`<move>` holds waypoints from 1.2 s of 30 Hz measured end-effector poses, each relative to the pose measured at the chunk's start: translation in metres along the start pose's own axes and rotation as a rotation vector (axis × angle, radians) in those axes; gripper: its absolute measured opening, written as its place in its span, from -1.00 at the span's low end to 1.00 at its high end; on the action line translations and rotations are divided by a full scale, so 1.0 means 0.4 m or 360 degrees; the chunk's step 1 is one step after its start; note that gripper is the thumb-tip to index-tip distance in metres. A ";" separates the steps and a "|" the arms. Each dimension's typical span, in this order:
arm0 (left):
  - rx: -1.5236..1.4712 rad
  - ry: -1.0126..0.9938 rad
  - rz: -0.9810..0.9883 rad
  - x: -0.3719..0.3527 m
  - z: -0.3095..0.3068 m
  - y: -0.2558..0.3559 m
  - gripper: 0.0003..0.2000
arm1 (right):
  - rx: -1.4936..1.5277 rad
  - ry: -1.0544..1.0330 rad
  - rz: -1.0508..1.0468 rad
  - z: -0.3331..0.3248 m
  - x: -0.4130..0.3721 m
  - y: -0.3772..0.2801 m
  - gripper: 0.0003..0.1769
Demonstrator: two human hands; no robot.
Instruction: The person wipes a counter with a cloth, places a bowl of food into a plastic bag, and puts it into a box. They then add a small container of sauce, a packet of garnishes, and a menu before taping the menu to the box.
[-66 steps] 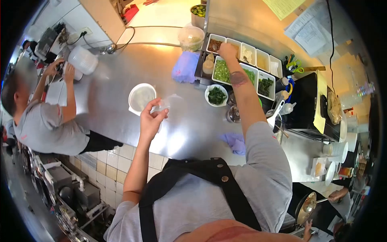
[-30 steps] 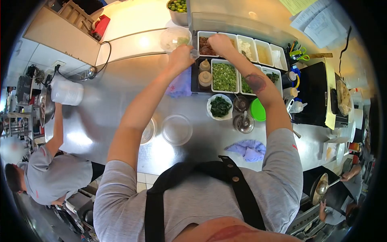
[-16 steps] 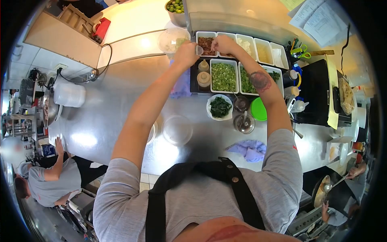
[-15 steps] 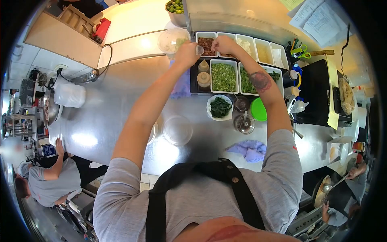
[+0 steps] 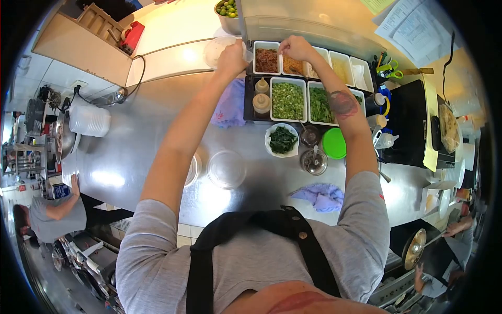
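Perhaps one cup point(image 5: 248, 55) in left hand point(image 5: 232, 57), eight trays point(image 5: 289, 121)

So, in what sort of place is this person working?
Most likely a restaurant kitchen. Trays of prepared ingredients, such as the chopped greens, stand along a metal counter, there is a stack of plastic containers, and a co-worker at the right holds a pan.

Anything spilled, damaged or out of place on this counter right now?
I see no clear spill or damage. Slightly untidy: a crumpled purple cloth lies loose near the front edge of the counter, and a second purple cloth is bunched beside the squeeze bottles. Neither looks like a fault.
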State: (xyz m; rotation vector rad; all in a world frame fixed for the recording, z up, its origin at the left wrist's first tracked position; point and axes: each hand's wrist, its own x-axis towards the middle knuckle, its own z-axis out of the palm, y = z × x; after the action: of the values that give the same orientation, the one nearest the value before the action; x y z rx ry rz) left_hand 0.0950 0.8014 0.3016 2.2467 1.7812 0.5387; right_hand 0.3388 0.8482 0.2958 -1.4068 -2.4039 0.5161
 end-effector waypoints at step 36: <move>-0.0364 0.0156 0.0055 -0.122 -0.116 0.000 -0.36 | -0.0374 -0.0050 0.0477 0.039 -0.415 -0.249 -0.69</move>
State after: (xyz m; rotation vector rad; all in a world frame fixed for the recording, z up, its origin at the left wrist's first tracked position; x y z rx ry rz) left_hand 0.0660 0.7516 0.3368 2.1307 1.6329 0.8274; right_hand 0.3336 0.6547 0.3135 -1.8892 -2.3504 0.3322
